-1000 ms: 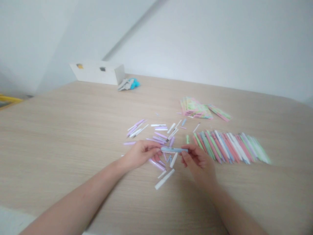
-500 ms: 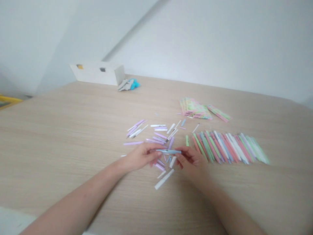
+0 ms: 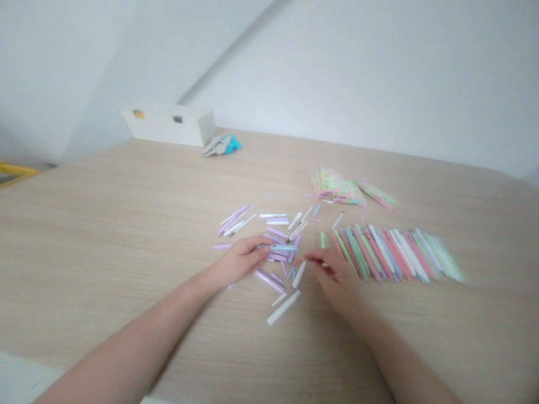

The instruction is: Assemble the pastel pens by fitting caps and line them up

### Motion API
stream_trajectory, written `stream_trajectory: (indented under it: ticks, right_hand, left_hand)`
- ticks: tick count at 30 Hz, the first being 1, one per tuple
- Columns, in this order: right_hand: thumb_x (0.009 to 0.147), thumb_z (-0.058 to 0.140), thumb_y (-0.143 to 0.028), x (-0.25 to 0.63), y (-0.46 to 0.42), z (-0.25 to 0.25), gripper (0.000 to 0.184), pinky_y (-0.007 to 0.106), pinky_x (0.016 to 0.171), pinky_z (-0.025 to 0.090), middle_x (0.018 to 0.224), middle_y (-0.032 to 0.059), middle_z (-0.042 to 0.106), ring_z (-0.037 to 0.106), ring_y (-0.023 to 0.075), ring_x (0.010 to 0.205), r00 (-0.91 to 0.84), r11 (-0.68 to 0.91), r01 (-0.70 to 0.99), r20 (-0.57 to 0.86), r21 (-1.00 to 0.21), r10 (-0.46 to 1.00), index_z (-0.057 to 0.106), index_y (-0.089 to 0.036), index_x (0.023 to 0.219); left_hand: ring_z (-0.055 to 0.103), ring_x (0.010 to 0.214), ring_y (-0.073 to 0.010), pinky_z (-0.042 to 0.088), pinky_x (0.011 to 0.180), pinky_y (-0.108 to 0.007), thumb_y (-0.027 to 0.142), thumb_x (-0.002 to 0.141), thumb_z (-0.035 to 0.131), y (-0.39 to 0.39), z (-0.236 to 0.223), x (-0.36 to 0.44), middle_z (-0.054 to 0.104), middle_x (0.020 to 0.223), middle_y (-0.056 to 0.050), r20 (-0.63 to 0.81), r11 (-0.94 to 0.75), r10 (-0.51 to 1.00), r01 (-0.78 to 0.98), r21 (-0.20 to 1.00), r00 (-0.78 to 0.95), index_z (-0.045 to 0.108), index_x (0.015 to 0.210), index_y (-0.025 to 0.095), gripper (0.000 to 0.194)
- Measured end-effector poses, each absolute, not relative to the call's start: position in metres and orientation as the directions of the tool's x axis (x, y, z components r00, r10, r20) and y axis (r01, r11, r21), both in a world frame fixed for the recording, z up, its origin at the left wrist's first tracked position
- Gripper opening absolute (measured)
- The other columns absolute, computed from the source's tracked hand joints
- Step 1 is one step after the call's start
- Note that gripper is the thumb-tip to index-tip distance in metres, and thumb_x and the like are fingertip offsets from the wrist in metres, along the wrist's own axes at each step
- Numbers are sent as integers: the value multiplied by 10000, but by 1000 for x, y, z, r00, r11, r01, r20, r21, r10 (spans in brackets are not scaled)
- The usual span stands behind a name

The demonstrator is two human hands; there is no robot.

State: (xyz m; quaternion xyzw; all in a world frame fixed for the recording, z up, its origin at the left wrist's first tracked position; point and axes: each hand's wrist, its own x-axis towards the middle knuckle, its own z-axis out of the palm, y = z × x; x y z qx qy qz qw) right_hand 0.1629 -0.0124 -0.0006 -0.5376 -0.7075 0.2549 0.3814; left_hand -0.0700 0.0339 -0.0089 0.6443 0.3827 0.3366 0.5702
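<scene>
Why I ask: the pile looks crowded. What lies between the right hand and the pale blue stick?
A slanted lilac stick lies just past the right end of the pale blue stick, between it and the right hand.

From my remote view this looks like a room in a home, perhaps under the roof: sloping white walls (image 3: 357, 73), a pale wood-grain counter (image 3: 105, 235), a plain white box (image 3: 168, 126).

On the worktop (image 3: 105, 224), loose sticks (image 3: 269, 247) lie mid-way, a row of sticks (image 3: 396, 252) to their right (packets (image 3: 337, 186) behind it), a box (image 3: 168, 126) far back left.
</scene>
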Motion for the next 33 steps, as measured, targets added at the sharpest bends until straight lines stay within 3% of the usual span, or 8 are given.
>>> stream_trajectory:
  ticks: [3,10,16,22,28,33]
  right_hand:
    - [813,437,-83,162,-13,-2,310,298,784,476,988,48,665,610,174,906,-276,399,620,287,-676,917,673,-218,962]
    - [817,440,-55,160,-13,-11,311,339,915,452,1040,69,654,588,187,1002,-362,441,656,257,-613,896,663,-199,978]
    - [838,449,-82,161,-13,-13,273,329,903,453,1032,78,647,586,182,993,-377,456,651,263,-607,888,650,-178,997]
    - [876,482,-168,145,-12,-7,202,286,799,476,985,65,650,605,169,905,-366,443,659,255,-609,895,658,-185,974]
    - [856,550,-192,116,4,1,157,307,862,450,966,70,653,582,190,938,-488,533,712,223,-457,844,685,-176,935]
    - [832,580,-195,102,22,-8,118,305,858,439,899,66,648,573,189,912,-483,524,782,202,-338,852,693,-174,858]
  left_hand:
    - [309,416,-62,209,392,-177,423,837,548,36,-12,-71,392,501,67,-45,21,893,58,998,447,601,1013,103,370]
    - [331,419,-51,201,398,-183,412,788,612,40,-8,-72,464,543,45,-56,73,937,-38,997,344,630,954,118,339]
    - [312,403,-46,187,385,-179,395,767,623,42,-5,-73,437,507,61,-54,79,960,-83,993,276,599,821,126,275]
    - [325,398,-49,182,381,-176,371,750,609,46,-3,-76,473,529,52,-76,96,974,-85,992,212,603,837,130,256]
    - [336,401,-50,201,388,-171,361,755,595,49,-6,-78,472,519,49,-54,73,979,-92,993,196,614,828,127,246]
    - [349,411,-58,210,393,-177,349,762,586,52,-9,-79,452,498,51,-16,33,979,-80,996,205,614,778,126,226]
